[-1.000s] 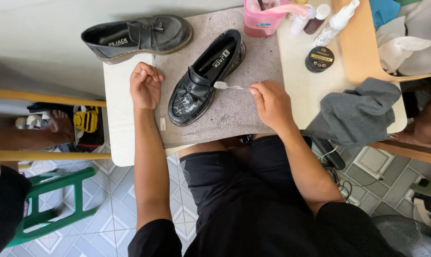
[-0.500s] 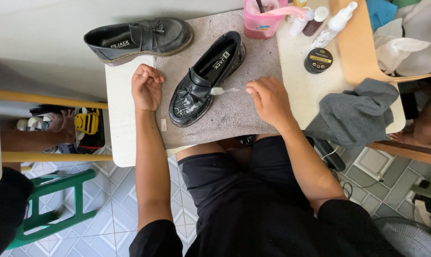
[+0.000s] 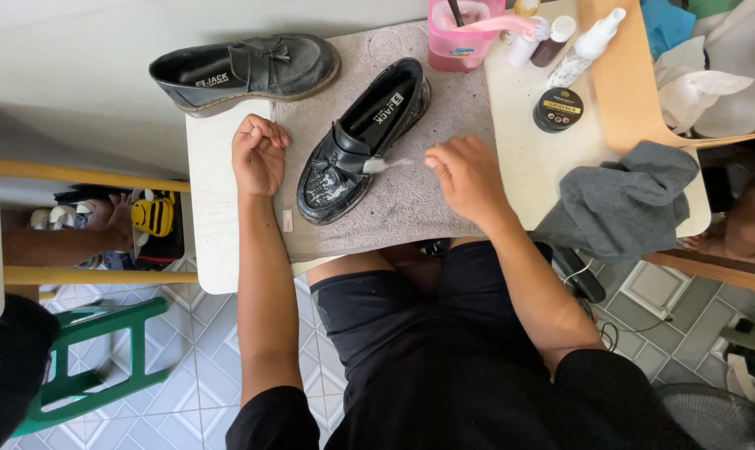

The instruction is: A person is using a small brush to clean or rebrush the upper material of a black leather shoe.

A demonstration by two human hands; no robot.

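Far left, below the table edge: a green stool (image 3: 86, 358) on pale floor tiles, and above it a wooden rail (image 3: 86, 176) with small items behind it, too jumbled to tell apart. On the white table (image 3: 219, 242), at its upper left corner, a black loafer (image 3: 244, 68) lies on its side, part of it hanging past the edge. Just right of and below it, the left hand (image 3: 259, 154) rests on the edge of a grey mat (image 3: 411, 200), fingers curled into a loose fist, gripping nothing visible, close beside the toe of the second black loafer (image 3: 362, 142). This shoe lies diagonally on the mat, toe toward the person, heel toward the back; pale foam or smears show on the toe cap. The right hand (image 3: 467, 177) is closed around the handle of a small brush (image 3: 386, 164), whose whitish head touches the shoe's side near the strap. Behind, a pink tub (image 3: 461, 37) with tools standing in it, then small bottles (image 3: 552, 37) and a white spray bottle (image 3: 590, 42). A round black tin (image 3: 558, 109) sits just in front of them. A grey cloth (image 3: 619, 200) drapes over the table's right edge. Farthest right, a wooden tray (image 3: 623, 75) holding white rags.
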